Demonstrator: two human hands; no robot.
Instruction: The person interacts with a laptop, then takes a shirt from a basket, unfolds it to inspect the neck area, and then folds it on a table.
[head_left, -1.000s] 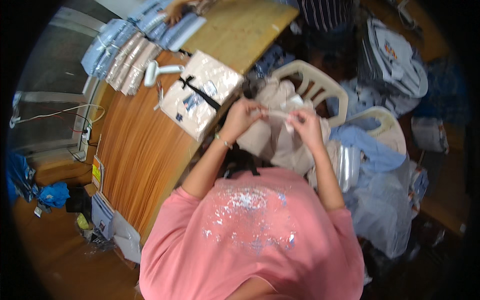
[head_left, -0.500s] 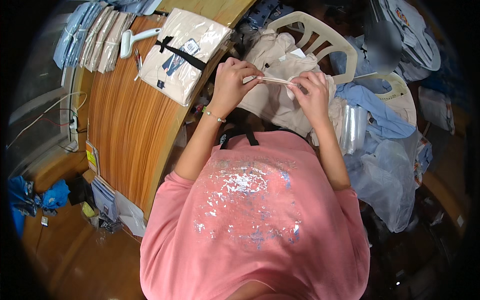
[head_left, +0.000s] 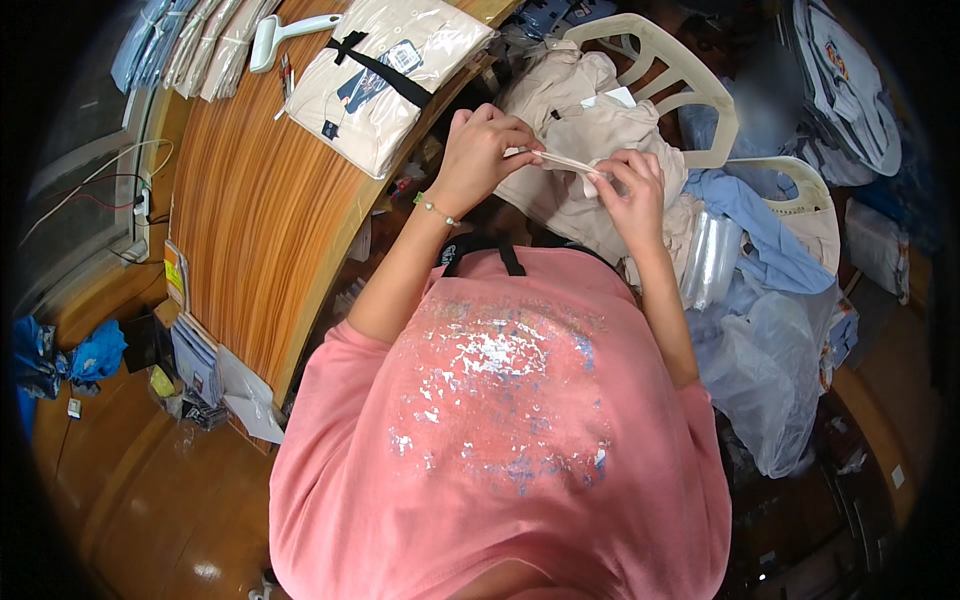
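Observation:
Both my hands are raised over a pale beige garment [head_left: 565, 215] heaped on the chair in front of me. A narrow beige fabric edge [head_left: 568, 161] is pulled straight between them. My left hand [head_left: 487, 152] pinches one end of it, and a small dark sliver shows by the fingertips, too small to name. At the other end my right hand [head_left: 632, 190] has thumb and fingers closed on the same edge. A white tag [head_left: 620, 97] lies on the garment behind the hands.
To the left stands a wooden table [head_left: 265, 220] with a bagged beige garment [head_left: 375, 85], a white lint roller [head_left: 268, 42], pens and folded stacks. On the right are a white plastic chair [head_left: 722, 95], blue cloth [head_left: 775, 240] and a clear plastic bag [head_left: 765, 370].
The view has shifted slightly, so the table and chair sit a little differently. Both hands still hold the fabric edge taut, now tilted more downward to the right.

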